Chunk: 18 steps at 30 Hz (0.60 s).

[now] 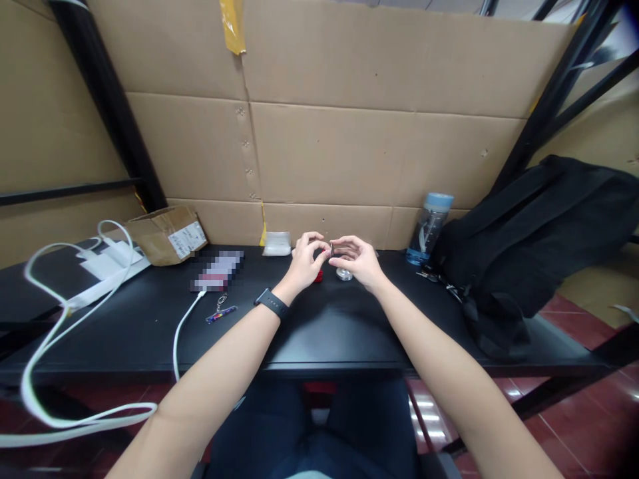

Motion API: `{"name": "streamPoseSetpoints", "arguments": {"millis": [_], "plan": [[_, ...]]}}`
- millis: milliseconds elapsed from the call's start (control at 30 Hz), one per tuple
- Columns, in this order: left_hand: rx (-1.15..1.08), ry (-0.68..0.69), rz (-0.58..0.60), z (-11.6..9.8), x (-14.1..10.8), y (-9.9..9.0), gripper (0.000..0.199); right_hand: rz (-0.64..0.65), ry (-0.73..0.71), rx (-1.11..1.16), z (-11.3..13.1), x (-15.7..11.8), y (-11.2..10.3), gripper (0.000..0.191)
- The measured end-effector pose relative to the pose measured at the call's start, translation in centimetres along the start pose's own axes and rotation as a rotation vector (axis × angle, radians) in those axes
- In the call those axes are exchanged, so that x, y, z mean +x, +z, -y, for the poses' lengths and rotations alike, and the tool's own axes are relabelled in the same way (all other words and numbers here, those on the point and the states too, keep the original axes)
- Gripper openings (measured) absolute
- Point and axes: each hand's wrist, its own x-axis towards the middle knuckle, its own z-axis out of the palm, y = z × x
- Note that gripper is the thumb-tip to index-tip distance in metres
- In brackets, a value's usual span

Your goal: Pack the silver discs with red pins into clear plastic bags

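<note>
Above the middle of the black table, my left hand [305, 261] and my right hand [362, 263] meet fingertip to fingertip. Between them is a small, thin, dark object [331, 249], too small to name. My left thumb and forefinger pinch at it. The thumb and fingers of my right hand curve round its other side, seemingly gripping it too. Under the left fingers lies a red item [318, 276], mostly covered by the hand. A clear round piece like a small dish or lid [344, 273] rests beneath my right hand.
Behind stands a cardboard wall [329, 153]. On the table [334, 332] are a clear packet [277, 243], a phone [218, 271] on a white cable, a keychain [221, 314], a cardboard box [167, 234] and a white power strip [107, 269]. A water bottle [428, 229] and black backpack [539, 246] stand right.
</note>
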Motion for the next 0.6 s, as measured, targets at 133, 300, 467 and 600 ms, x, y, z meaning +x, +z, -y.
{"name": "streamPoseSetpoints", "arguments": {"millis": [133,300,467,600], "plan": [[0.062,0.051,0.000,-0.9,-0.1,-0.3,0.007,-0.001,0.046,0.044,-0.2,-0.1,0.1,0.050],[0.127,0.046,-0.072,-1.4,0.0,-0.6,0.006,0.017,0.144,0.089,-0.6,0.0,0.2,0.035],[0.153,0.041,-0.113,-1.4,0.1,-1.0,0.007,0.043,0.199,0.091,-0.9,0.2,-0.1,0.038],[0.163,0.049,-0.100,-1.2,0.0,-0.9,0.008,0.064,0.161,-0.005,-1.0,0.1,-0.4,0.040]]}}
